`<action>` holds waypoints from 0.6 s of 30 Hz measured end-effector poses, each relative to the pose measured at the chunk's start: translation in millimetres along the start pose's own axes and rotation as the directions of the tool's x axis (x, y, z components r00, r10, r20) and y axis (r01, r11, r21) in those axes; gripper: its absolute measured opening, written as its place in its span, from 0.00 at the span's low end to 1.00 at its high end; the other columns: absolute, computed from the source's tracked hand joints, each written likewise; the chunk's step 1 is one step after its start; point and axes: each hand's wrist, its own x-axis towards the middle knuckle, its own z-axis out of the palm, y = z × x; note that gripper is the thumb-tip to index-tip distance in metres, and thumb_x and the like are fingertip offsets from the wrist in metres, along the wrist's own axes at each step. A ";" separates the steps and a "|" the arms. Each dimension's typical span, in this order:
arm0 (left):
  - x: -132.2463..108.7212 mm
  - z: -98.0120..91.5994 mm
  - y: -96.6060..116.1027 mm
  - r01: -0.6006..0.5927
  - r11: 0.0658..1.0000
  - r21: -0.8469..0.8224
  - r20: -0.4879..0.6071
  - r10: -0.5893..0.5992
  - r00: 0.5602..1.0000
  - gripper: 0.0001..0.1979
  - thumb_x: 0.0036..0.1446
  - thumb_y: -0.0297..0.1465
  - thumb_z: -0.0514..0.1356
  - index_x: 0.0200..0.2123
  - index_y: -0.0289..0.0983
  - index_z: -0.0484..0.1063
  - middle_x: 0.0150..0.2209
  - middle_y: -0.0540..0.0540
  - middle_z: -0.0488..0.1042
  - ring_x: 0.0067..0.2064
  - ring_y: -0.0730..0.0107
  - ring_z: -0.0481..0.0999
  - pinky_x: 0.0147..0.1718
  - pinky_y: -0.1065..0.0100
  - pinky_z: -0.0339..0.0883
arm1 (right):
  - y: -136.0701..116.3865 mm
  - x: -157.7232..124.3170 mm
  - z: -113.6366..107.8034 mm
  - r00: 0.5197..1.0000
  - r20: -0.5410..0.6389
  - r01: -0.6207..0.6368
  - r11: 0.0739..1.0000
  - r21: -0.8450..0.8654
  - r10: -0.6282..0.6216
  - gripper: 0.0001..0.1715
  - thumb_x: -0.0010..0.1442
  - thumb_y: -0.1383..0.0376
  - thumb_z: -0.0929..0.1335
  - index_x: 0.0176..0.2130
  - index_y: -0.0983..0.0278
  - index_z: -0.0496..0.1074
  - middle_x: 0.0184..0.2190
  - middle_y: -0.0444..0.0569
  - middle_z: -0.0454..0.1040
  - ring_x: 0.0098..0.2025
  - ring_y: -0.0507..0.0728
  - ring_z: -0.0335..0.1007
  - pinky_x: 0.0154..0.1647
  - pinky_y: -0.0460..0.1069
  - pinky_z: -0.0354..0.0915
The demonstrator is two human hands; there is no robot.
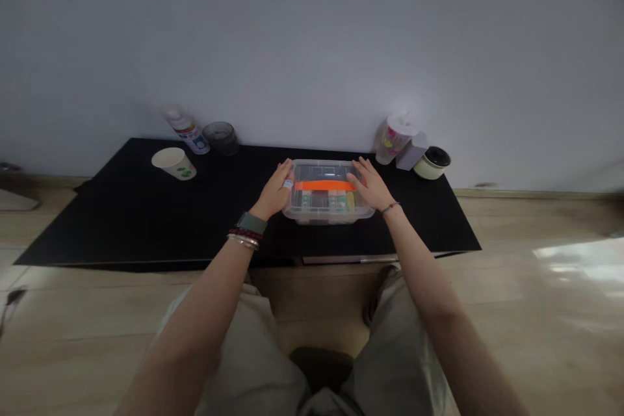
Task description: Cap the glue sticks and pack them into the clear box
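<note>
A clear plastic storage box (322, 213) with an orange handle (324, 185) rests on the black table (234, 214) before me. Its lid is on, and small green-and-white and yellowish items show dimly through the plastic. My left hand (276, 194) grips the box's left side, its thumb along the lid's edge. On the opposite side my right hand (373, 187) holds the right edge, with the thumb reaching over the lid near the handle's end. The undersides of both hands are hidden.
At the back left stand a white paper cup (173, 164) with green leaves, a spray can or bottle (188, 131) and a dark glass (221, 138). Behind right are a patterned lidded cup (392, 140), a white box (412, 151) and a cream pot (429, 168). A wall backs the table.
</note>
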 end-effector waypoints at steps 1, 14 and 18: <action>-0.8 0.2 -2.5 0.005 1.000 -0.008 0.005 -0.005 1.000 0.29 0.65 0.42 0.52 0.66 0.38 0.62 0.71 0.41 0.56 0.72 0.55 0.51 0.71 0.50 0.39 | 0.6 0.1 0.2 1.000 0.001 -0.002 1.000 0.006 0.002 0.43 0.65 0.39 0.59 0.66 0.62 0.63 0.71 0.57 0.53 0.74 0.65 0.39 0.71 0.67 0.46; -3.9 9.1 -5.6 0.146 0.980 -0.132 -0.161 -0.167 0.973 0.32 0.63 0.47 0.56 0.65 0.38 0.60 0.70 0.35 0.55 0.72 0.49 0.49 0.70 0.48 0.44 | 20.9 -2.1 12.5 0.941 -0.276 -0.136 0.967 0.215 0.194 0.38 0.66 0.43 0.57 0.62 0.63 0.66 0.66 0.59 0.61 0.70 0.61 0.55 0.68 0.60 0.55; -10.3 5.6 0.7 0.423 0.854 -0.304 -0.122 -0.475 0.871 0.32 0.61 0.47 0.57 0.63 0.35 0.60 0.61 0.31 0.67 0.62 0.47 0.68 0.60 0.46 0.64 | 33.9 -12.5 9.5 0.906 -0.173 -0.340 0.908 0.244 0.386 0.38 0.66 0.41 0.55 0.58 0.65 0.68 0.51 0.60 0.76 0.53 0.61 0.74 0.56 0.59 0.69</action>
